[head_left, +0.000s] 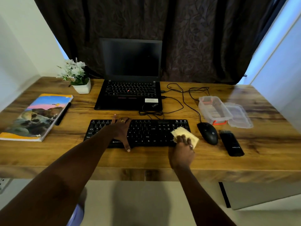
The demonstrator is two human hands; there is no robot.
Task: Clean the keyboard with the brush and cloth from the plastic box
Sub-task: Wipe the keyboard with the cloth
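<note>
A black keyboard lies near the front of the wooden desk. My left hand spans its left-middle, fingers over the far edge and thumb at the near edge, holding it. My right hand presses a yellow cloth onto the keyboard's right end. A black brush lies on the desk right of the mouse. The clear plastic box stands open at the right, its lid beside it.
A black mouse sits just right of the keyboard, its cable running back. An open laptop stands behind. A book and a potted plant are at the left. Dark curtains hang behind.
</note>
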